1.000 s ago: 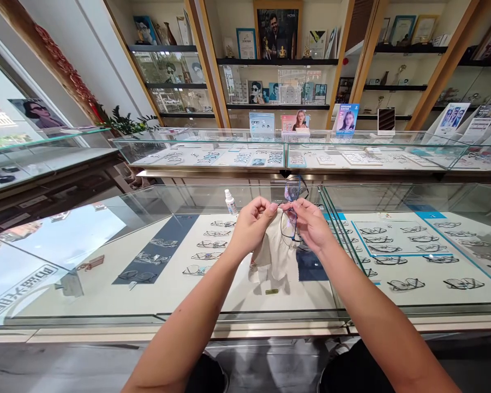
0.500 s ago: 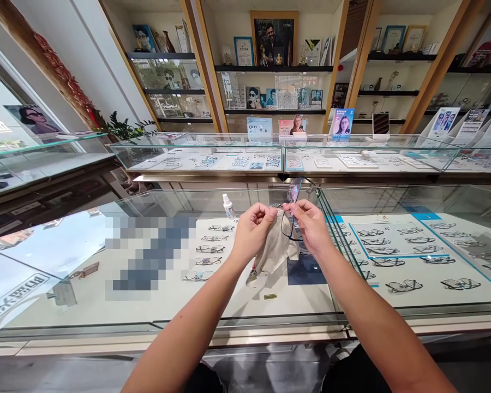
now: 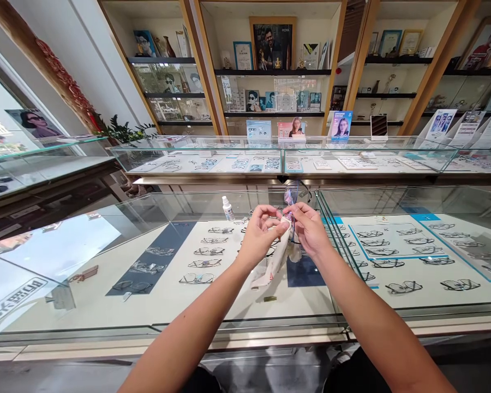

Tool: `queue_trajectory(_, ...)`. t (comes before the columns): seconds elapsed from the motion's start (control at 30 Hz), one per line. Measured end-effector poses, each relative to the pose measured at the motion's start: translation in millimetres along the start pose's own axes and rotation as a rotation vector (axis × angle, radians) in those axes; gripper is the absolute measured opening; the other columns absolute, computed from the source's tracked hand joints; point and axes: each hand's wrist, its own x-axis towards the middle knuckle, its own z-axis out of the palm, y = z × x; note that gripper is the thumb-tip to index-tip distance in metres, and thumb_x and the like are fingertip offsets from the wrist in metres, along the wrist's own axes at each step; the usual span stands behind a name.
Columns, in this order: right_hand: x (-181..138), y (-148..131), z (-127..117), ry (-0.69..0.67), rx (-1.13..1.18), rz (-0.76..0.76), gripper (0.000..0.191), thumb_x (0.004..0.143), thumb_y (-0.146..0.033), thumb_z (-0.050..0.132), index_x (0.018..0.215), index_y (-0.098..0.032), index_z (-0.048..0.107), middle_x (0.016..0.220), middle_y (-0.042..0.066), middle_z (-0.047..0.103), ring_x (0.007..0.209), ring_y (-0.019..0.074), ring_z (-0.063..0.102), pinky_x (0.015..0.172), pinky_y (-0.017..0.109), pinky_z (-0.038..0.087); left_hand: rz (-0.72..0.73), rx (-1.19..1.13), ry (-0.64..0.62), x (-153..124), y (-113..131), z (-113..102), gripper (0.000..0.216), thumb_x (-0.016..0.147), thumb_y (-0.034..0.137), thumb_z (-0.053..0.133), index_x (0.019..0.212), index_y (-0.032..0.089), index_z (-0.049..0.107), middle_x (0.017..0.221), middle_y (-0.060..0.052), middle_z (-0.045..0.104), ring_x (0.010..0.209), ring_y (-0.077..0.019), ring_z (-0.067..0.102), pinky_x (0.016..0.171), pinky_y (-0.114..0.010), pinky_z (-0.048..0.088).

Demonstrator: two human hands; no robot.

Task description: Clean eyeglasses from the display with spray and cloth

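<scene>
Above the glass counter, my right hand (image 3: 310,228) pinches a pair of eyeglasses (image 3: 292,192) with a dark, bluish frame, turned on its side. Close to it on the left, my left hand (image 3: 262,234) grips a pale cleaning cloth (image 3: 275,263) between thumb and fingers. The cloth hangs below the hands, and its upper part touches the glasses. Fingers hide much of the frame and one lens. A white spray bottle (image 3: 227,208) stands behind my left hand. On the counter below lies a small gold-coloured bar (image 3: 270,298).
Under the glass counter top (image 3: 118,322), several eyeglasses lie in rows, some on a dark blue strip (image 3: 163,240). A glass divider edge (image 3: 339,234) runs just right of my right hand. Farther back stand another display case (image 3: 213,150) and wall shelves (image 3: 274,71).
My left hand has bunched the cloth up against the glasses. The glasses have turned slightly, and the cloth now hangs narrower and lower to the left.
</scene>
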Motion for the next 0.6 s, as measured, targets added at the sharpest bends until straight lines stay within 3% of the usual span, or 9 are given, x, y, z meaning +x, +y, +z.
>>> queue_trajectory(0.13, -0.1, -0.1, -1.2, -0.017, 0.019, 0.012, 0.043, 0.066, -0.054, 0.105, 0.079, -0.022, 0.080, 0.082, 0.000, 0.074, 0.066, 0.0114, 0.059, 0.061, 0.025, 0.052, -0.175, -0.020, -0.064, -1.7, 0.7, 3.4, 0.072, 0.066, 0.062, 0.103, 0.106, 0.023, 0.056, 0.090, 0.003, 0.065, 0.070, -0.0113, 0.060, 0.064, -0.024, 0.051)
queue_trajectory(0.3, -0.6, -1.6, -1.8, -0.011, -0.027, -0.020, 0.042, 0.069, -0.056, 0.102, 0.081, -0.022, 0.079, 0.084, 0.001, 0.074, 0.064, 0.0112, 0.055, 0.058, 0.025, 0.049, -0.188, 0.247, -0.220, -4.6, -0.7, 5.0, 0.072, 0.083, 0.089, 0.074, 0.077, 0.019, 0.060, 0.071, 0.003, 0.053, 0.069, -0.0134, 0.049, 0.067, -0.027, 0.045)
queue_trajectory(0.37, -1.2, -2.1, -0.7, -0.002, -0.033, -0.024, 0.043, 0.069, -0.055, 0.102, 0.080, -0.022, 0.078, 0.083, 0.001, 0.074, 0.064, 0.0107, 0.054, 0.058, 0.025, 0.047, -0.164, 0.236, -0.250, -6.3, -0.3, 6.2, 0.070, 0.087, 0.087, 0.072, 0.078, 0.018, 0.064, 0.072, 0.001, 0.057, 0.072, -0.0151, 0.051, 0.070, -0.029, 0.045)
queue_trajectory(0.5, -2.5, -2.2, 2.0, -0.003, -0.018, -0.003, 0.043, 0.069, -0.054, 0.103, 0.080, -0.020, 0.079, 0.076, -0.001, 0.070, 0.061, 0.0094, 0.052, 0.055, 0.023, 0.043, -0.211, 0.016, -0.268, -9.1, 2.9, 9.2, 0.058, 0.086, 0.074, 0.084, 0.092, 0.017, 0.074, 0.082, -0.003, 0.071, 0.078, -0.0174, 0.062, 0.078, -0.029, 0.049)
queue_trajectory(0.6, -2.0, -0.5, 2.2, 0.003, 0.004, 0.010, 0.042, 0.070, -0.055, 0.102, 0.080, -0.021, 0.079, 0.079, 0.000, 0.073, 0.062, 0.0107, 0.055, 0.057, 0.024, 0.046, -0.274, -0.113, -0.269, -9.9, 4.3, 10.4, 0.057, 0.082, 0.067, 0.092, 0.101, 0.016, 0.075, 0.082, -0.003, 0.074, 0.073, -0.0157, 0.064, 0.073, -0.027, 0.050)
